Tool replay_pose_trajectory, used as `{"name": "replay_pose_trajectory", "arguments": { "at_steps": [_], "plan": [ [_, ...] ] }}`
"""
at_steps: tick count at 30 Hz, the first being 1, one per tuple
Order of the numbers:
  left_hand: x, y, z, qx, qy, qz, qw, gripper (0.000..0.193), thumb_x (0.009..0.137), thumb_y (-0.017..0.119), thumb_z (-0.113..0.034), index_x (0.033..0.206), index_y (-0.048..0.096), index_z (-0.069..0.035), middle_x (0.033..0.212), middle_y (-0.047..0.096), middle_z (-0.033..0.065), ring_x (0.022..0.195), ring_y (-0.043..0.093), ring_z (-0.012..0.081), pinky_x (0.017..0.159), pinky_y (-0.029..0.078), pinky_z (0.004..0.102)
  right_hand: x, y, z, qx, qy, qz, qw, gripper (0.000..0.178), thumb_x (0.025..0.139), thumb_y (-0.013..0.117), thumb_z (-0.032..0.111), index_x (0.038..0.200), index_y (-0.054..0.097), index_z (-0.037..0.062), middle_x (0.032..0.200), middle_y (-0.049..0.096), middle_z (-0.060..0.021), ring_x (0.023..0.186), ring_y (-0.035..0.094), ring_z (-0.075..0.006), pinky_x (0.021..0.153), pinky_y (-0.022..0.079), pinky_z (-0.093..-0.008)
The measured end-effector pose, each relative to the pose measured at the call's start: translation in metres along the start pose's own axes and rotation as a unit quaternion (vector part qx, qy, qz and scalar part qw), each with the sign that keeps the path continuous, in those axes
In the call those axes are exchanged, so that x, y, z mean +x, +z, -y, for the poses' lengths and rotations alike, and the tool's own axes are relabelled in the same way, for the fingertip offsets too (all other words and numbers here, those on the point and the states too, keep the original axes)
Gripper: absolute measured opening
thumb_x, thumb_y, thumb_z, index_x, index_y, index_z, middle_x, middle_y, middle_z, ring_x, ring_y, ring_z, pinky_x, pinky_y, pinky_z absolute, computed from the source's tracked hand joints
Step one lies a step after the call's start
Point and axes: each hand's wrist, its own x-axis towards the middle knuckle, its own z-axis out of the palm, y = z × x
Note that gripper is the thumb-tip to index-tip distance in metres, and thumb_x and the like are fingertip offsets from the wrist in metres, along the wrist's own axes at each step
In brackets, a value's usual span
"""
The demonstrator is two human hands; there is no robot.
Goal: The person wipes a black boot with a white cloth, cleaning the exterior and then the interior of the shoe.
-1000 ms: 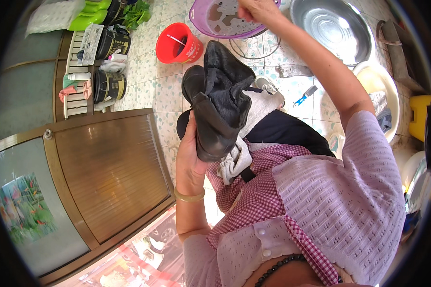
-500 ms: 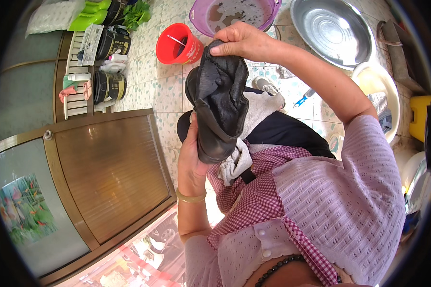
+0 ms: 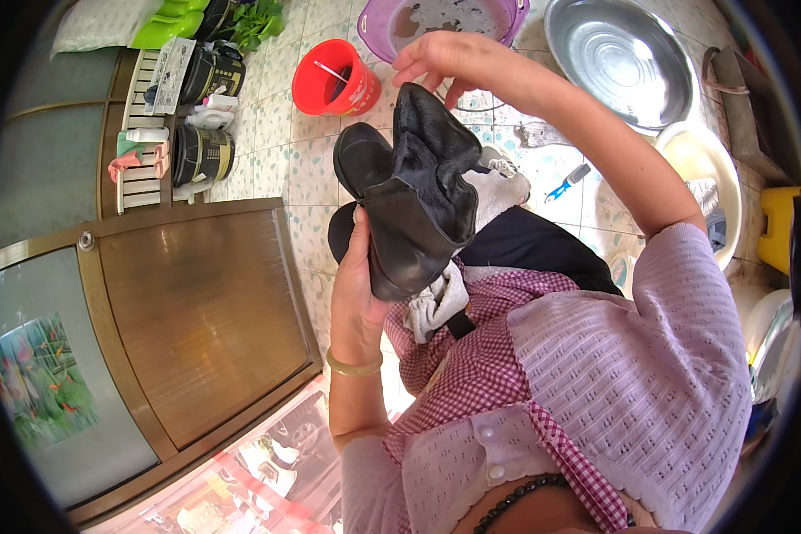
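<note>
A black leather ankle boot (image 3: pixel 407 227) is held up over my lap, its opening turned toward me so the dark lining shows. My left hand (image 3: pixel 358 276) grips it at the heel end, thumb along the side. Just beyond the top of the shaft is my right hand (image 3: pixel 440 67), fingers apart and holding nothing. A greyish-white towel (image 3: pixel 498 198) lies across my dark trousers, and part of the same or another cloth (image 3: pixel 438 303) hangs below the boot over my checked apron (image 3: pixel 472 347).
Ahead stand a red bucket (image 3: pixel 358 98), a purple basin (image 3: pixel 369 36) with murky water and a large metal basin (image 3: pixel 627 71). To the right is a cream tub (image 3: pixel 732 169) with things inside. A blue-handled brush (image 3: pixel 565 182) lies on the tiles. A brown door (image 3: pixel 205 320) stands left.
My right hand has let go of the boot's shaft and opened above it. The boot has tilted slightly to the right in my left hand.
</note>
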Motion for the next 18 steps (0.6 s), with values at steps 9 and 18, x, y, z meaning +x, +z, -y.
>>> {"name": "replay_pose_trajectory", "arguments": {
  "at_steps": [9,18],
  "plan": [
    [0.005,-0.002,0.000,-0.048,0.004,0.008,0.999,0.043,0.097,0.044,-0.034,0.127,0.047,-0.003,0.122,0.056,0.0146,0.106,0.059,0.0267,0.090,0.050,0.0411,0.009,0.007,-0.031,-0.001,-0.011,0.002,1.000,0.021,0.087,0.064,0.021,0.083,0.063,-0.0002,0.067,0.060,0.0010,0.057,0.057,-0.0083,0.052,0.046,-0.0239],
    [0.004,-0.010,-0.001,-0.102,-0.038,-0.019,0.994,0.047,0.098,0.037,-0.036,0.128,0.046,-0.001,0.120,0.056,0.0213,0.101,0.060,0.0367,0.084,0.051,0.0512,0.004,0.000,-0.026,0.113,0.077,0.074,0.988,0.025,0.091,0.058,0.029,0.089,0.066,0.0052,0.072,0.063,0.0004,0.058,0.058,-0.0066,0.051,0.044,-0.0203]
  ]
}}
